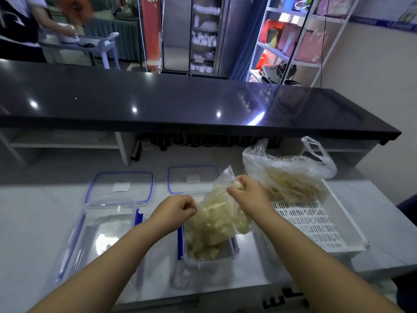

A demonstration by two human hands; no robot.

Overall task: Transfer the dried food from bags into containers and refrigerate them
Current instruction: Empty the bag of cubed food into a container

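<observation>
A clear plastic bag [220, 213] of pale dried pieces hangs tilted over a clear container [209, 259] with blue clips, and pale pieces fill the container. My right hand [244, 192] grips the bag's top end. My left hand [178, 210] pinches the bag's lower left edge. An empty clear container [97, 236] stands to the left. Two blue-rimmed lids [119, 188] [193, 179] lie behind the containers. A second bag [291, 177] of yellowish dried strips rests in a white slotted tray [316, 224] at the right.
A black glossy counter [180, 102] rises behind the white worktop [29, 218]. Dark bottles [203, 140] line the shelf under it. A person works at a cart [74, 41] far left. A steel cabinet [203, 35] and shelving [291, 39] stand at the back.
</observation>
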